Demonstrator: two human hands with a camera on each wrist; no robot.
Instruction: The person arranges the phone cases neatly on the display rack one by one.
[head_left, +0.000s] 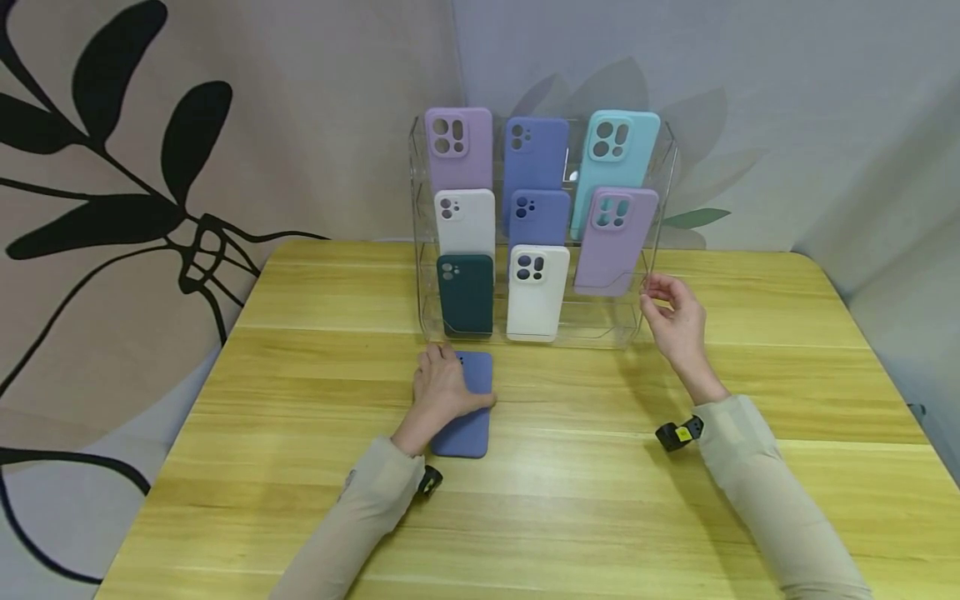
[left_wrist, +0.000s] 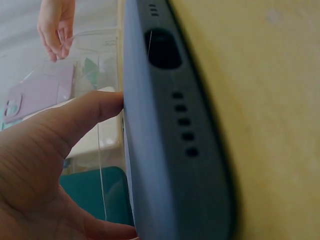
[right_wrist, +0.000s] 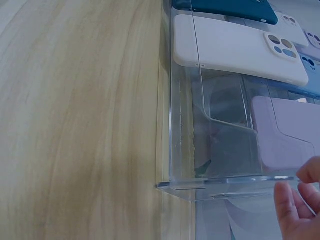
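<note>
A blue phone case [head_left: 471, 433] lies flat on the wooden table, in front of a clear acrylic display stand [head_left: 600, 321]. My left hand [head_left: 441, 387] spans this case from above and grips it, thumb at its right edge and fingers toward the upper left. Up close, the left wrist view shows the case's end [left_wrist: 175, 125] with its port cutout and small holes. With thumb and fingertips, my right hand [head_left: 678, 321] pinches the front edge of the stand's right side panel. That hand [right_wrist: 302, 205] is only partly in the right wrist view.
Tiered rows of the stand hold several cases, among them a dark green case [head_left: 467, 296], a white case [head_left: 537, 304], a lilac case [head_left: 617, 250] and a turquoise case [head_left: 622, 171]. Behind the table [head_left: 585, 500] stand walls, the left one painted with dark leaves [head_left: 120, 71].
</note>
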